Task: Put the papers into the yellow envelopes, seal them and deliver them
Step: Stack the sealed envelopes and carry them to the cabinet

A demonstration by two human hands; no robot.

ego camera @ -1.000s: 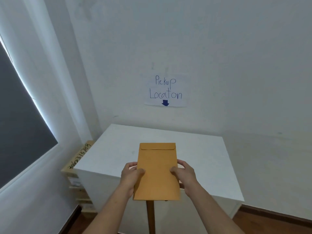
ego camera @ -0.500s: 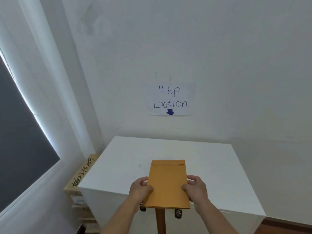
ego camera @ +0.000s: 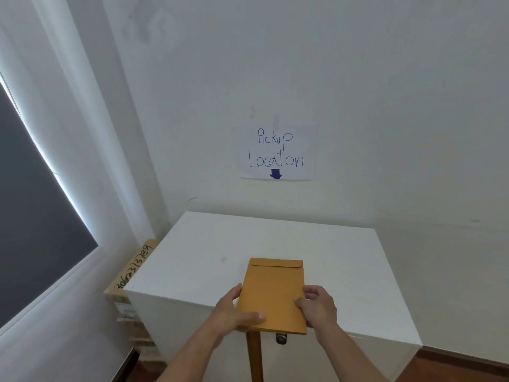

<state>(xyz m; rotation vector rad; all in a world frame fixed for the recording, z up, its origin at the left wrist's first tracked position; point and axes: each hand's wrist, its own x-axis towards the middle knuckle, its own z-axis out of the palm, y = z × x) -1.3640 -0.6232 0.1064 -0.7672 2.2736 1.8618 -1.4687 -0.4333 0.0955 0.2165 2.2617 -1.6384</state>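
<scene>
Holding a yellow envelope [ego camera: 274,293] by its near half, both hands are pinched on its long edges — the left hand [ego camera: 234,310] with its thumb laid across the face, the right hand [ego camera: 319,307] with its thumb on top and fingers curled beneath. The envelope, flap end away from the person, lies low over the front part of a white worktop [ego camera: 344,271]; whether it touches cannot be told. On the pale wall [ego camera: 385,106] above hangs a paper sign [ego camera: 275,153] reading "Pickup Locaton" (with a blue arrow pointing down). A dark window [ego camera: 35,216] fills the left side, and a cardboard box [ego camera: 132,268] with handwritten digits stands beside the worktop — brown wooden floor [ego camera: 454,370] shows at lower right.
</scene>
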